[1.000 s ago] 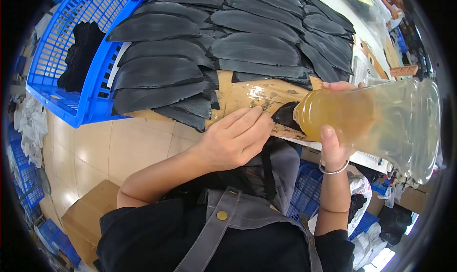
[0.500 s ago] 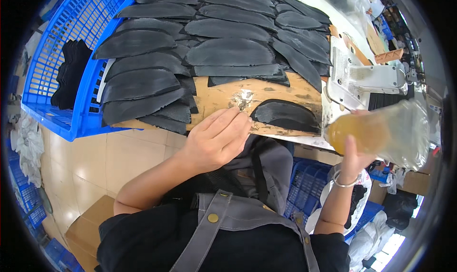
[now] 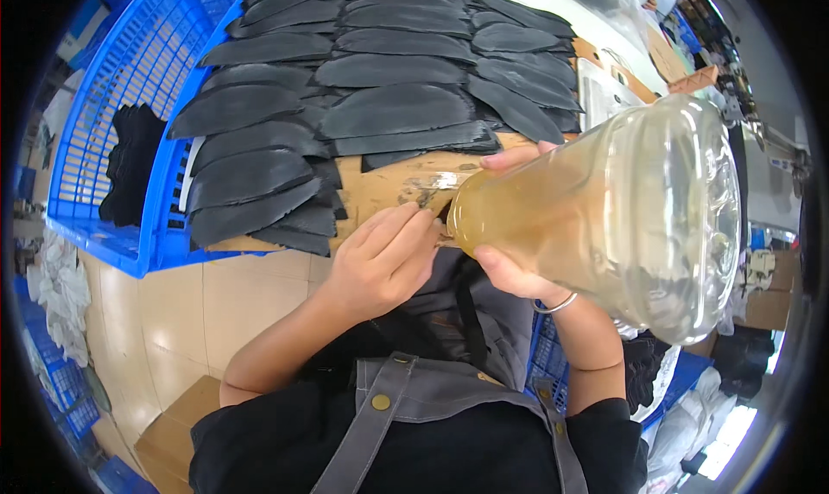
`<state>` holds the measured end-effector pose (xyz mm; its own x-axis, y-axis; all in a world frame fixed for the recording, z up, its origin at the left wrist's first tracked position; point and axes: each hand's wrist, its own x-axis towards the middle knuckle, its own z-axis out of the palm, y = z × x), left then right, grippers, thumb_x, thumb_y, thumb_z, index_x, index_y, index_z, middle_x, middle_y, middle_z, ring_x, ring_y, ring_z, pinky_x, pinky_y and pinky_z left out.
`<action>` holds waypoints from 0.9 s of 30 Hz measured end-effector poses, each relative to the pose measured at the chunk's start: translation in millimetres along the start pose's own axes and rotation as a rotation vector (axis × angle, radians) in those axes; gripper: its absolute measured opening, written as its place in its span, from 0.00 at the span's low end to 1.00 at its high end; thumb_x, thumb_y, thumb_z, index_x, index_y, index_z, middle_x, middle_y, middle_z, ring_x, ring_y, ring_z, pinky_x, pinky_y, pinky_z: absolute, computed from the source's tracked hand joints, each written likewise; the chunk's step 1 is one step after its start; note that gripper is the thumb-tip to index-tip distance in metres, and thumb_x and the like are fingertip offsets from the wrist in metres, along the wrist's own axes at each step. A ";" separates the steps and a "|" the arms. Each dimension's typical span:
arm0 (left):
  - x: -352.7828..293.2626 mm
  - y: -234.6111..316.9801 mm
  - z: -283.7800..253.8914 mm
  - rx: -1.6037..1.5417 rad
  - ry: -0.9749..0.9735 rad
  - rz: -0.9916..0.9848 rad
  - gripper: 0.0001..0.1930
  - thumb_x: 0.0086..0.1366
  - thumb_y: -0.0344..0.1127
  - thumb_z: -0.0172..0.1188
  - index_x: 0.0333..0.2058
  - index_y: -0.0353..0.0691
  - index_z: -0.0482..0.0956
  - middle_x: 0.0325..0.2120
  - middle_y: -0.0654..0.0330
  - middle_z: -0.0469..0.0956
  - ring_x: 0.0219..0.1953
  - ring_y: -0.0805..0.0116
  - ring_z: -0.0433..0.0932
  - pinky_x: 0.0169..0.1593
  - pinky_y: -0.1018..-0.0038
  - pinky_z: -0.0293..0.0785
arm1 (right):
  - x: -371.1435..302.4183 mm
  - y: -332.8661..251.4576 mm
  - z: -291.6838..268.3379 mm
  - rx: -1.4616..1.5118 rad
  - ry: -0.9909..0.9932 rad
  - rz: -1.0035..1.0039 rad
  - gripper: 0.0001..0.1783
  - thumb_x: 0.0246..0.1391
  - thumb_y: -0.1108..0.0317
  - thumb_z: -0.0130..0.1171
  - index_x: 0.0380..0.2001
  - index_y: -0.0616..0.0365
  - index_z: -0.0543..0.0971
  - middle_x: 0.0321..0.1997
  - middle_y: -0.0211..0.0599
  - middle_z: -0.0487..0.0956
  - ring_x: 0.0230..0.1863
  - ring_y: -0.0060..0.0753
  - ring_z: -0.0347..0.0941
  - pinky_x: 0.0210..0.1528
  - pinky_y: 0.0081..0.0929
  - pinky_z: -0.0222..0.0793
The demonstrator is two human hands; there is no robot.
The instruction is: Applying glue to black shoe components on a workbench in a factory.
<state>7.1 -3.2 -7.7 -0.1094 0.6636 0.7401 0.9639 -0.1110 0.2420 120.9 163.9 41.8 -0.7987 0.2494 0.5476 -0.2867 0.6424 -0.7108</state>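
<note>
My right hand (image 3: 518, 274) grips a clear plastic bottle (image 3: 604, 209) with yellowish contents near its narrower end. The bottle lies over on its side above the wooden board (image 3: 389, 187), its wide end toward the right. Close to the bottle's narrow end, my left hand (image 3: 384, 256) is closed in a pinch at the board's near edge. What its fingertips hold, if anything, is hidden. Overlapping rows of curved black pieces (image 3: 389, 110) cover the far part of the board. Most of the single black piece at the near edge is hidden behind the bottle.
A blue plastic basket (image 3: 155, 192) stands at the left, with a stack of wavy black pieces (image 3: 134, 166) inside. Beyond the bottle shows part of a white machine (image 3: 604, 92). A cardboard sheet (image 3: 177, 433) lies on the tiled floor at lower left.
My right hand has brought the bottle leftward and closer, over the single black piece and beside my left hand. My left hand stays pinched at the board's edge. The view has shifted slightly.
</note>
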 end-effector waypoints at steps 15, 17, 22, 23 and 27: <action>13.5 4.0 -9.3 0.021 -0.090 -0.043 0.13 0.46 0.28 0.61 0.33 0.32 0.77 0.35 0.55 0.74 0.38 0.60 0.75 0.41 0.68 0.73 | -59.8 -23.5 -109.7 -0.503 0.543 0.059 0.40 0.45 0.55 0.60 0.55 0.63 0.55 0.47 0.53 0.68 0.46 0.42 0.69 0.50 0.36 0.66; 20.6 3.0 -12.0 -0.033 -0.101 -0.083 0.11 0.46 0.28 0.63 0.31 0.33 0.76 0.32 0.57 0.74 0.35 0.60 0.74 0.38 0.69 0.72 | -55.3 -28.5 -112.1 -0.395 0.595 0.052 0.41 0.46 0.55 0.60 0.56 0.63 0.54 0.47 0.55 0.68 0.47 0.43 0.69 0.50 0.37 0.66; 37.7 11.6 -7.7 -0.033 -0.018 -0.159 0.10 0.45 0.27 0.66 0.26 0.38 0.74 0.29 0.60 0.73 0.31 0.63 0.73 0.33 0.70 0.67 | -58.8 -29.1 -107.5 -0.072 0.698 0.103 0.44 0.45 0.52 0.59 0.59 0.63 0.51 0.48 0.57 0.66 0.50 0.48 0.68 0.51 0.41 0.67; 44.2 16.0 -7.8 0.001 0.016 -0.105 0.10 0.44 0.28 0.66 0.27 0.38 0.74 0.28 0.61 0.72 0.31 0.64 0.72 0.34 0.70 0.66 | -64.2 -27.4 -108.0 -0.056 0.700 0.110 0.43 0.47 0.51 0.56 0.59 0.62 0.52 0.49 0.55 0.67 0.50 0.48 0.68 0.52 0.43 0.67; 73.4 35.1 5.0 -0.056 -0.048 0.050 0.11 0.42 0.28 0.65 0.27 0.41 0.75 0.28 0.64 0.71 0.31 0.66 0.70 0.37 0.71 0.63 | -83.8 -24.5 -106.1 0.224 0.808 0.235 0.37 0.51 0.47 0.48 0.58 0.61 0.56 0.49 0.48 0.68 0.50 0.46 0.68 0.53 0.44 0.65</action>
<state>34.1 45.3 52.0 -0.0483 0.6904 0.7218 0.9527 -0.1851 0.2409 251.0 204.2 60.2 -0.2541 0.8504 0.4608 -0.3263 0.3731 -0.8685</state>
